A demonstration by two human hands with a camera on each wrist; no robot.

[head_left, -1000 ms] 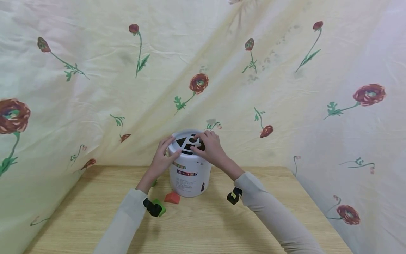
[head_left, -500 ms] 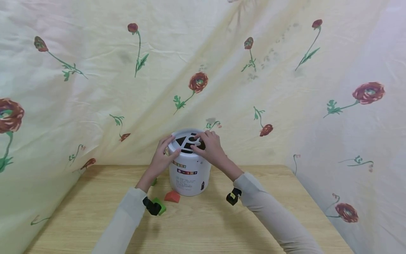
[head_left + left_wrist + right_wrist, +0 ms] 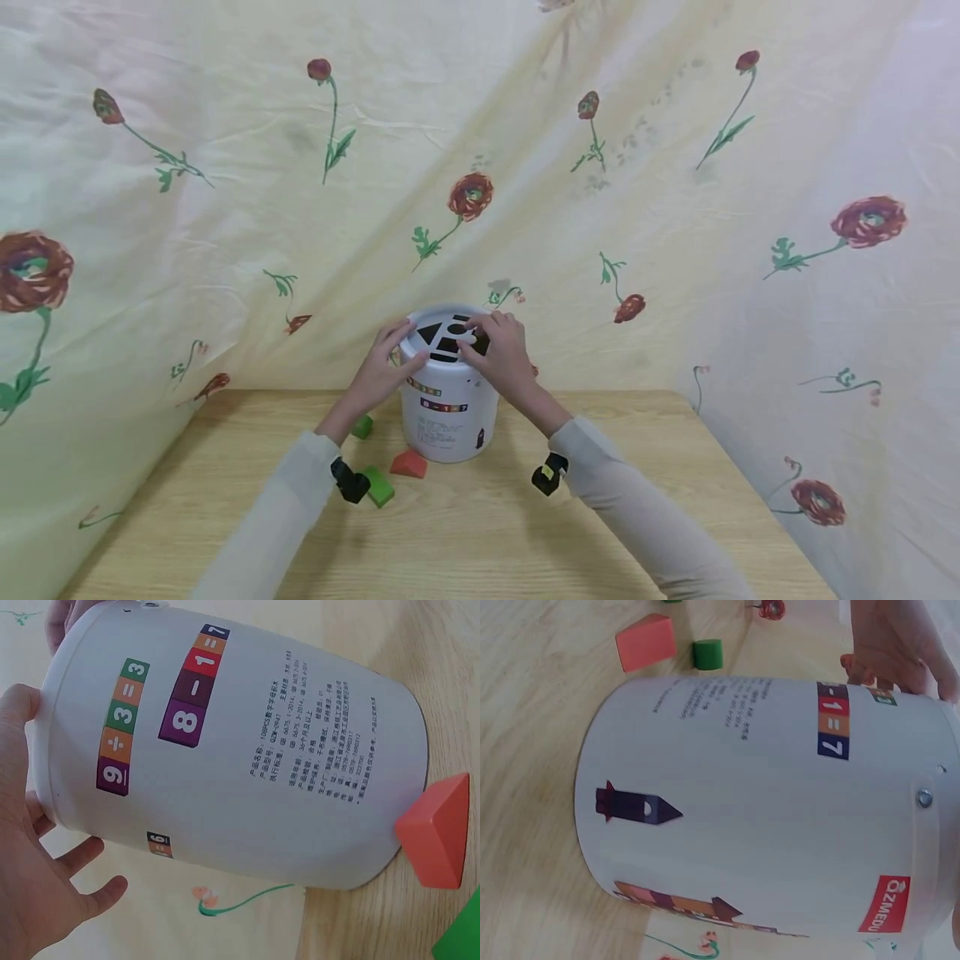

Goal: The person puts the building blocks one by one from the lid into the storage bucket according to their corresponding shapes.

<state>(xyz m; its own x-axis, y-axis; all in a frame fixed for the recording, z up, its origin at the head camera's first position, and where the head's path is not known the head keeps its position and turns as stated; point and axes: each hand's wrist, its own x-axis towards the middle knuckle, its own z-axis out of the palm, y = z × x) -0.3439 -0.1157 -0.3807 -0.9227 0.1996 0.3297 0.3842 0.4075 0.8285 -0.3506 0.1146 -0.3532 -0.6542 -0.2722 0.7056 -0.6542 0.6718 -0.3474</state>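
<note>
A white bucket (image 3: 450, 437) stands upright at the back of the table, its pale lid (image 3: 442, 320) pierced by dark shaped holes. My left hand (image 3: 382, 367) grips the rim on the left, thumb toward me. The left wrist view shows that thumb bent against the rim and the other fingers spread beside the bucket wall. My right hand (image 3: 504, 350) curls over the right part of the lid, thumb and fingertips at the holes, seeming to pinch the strip between them. In the right wrist view that hand is mostly cut off.
A red block (image 3: 408, 464) lies by the bucket's foot. Left of it are a green block (image 3: 378, 487) and a green cylinder (image 3: 707, 655). Printed sums and a rocket cover the bucket's wall. A flowered cloth (image 3: 337, 250) hangs behind the wooden table (image 3: 480, 542).
My right hand has shifted slightly to the right on the lid. My left forearm has moved a little left, showing more of the green blocks. The bucket stays in place.
</note>
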